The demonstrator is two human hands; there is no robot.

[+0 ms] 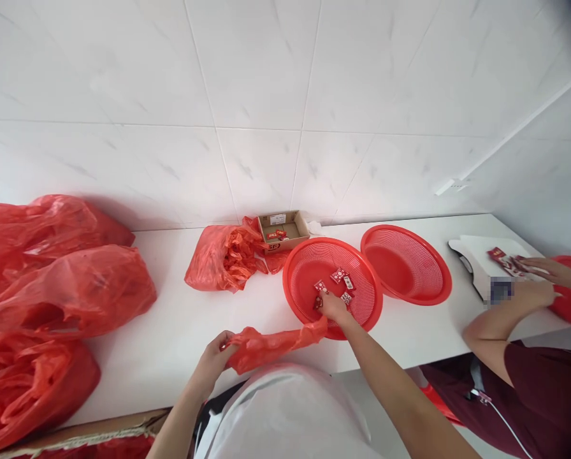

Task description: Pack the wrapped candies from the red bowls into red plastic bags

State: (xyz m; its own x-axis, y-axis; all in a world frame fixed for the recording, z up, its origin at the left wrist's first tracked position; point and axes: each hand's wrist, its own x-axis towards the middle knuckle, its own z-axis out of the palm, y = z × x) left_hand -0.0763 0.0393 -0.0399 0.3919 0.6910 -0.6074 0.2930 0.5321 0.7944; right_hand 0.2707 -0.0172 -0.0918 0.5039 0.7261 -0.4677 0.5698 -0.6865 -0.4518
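White counter [171, 344]: left hand [213, 360] clenches limp, light red bag [271, 344] at its neck; right hand [333, 306] pinches small slippery packets [339, 275] inside red basket [304, 261].

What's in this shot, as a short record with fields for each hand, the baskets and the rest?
left hand: grips one end of a red plastic bag
right hand: inside near red basket, on small red packets
second red basket: tilted, beside the first
cardboard box: open, by the wall
co-worker's hands: at far right, by more packets
filled red bags: piled at left
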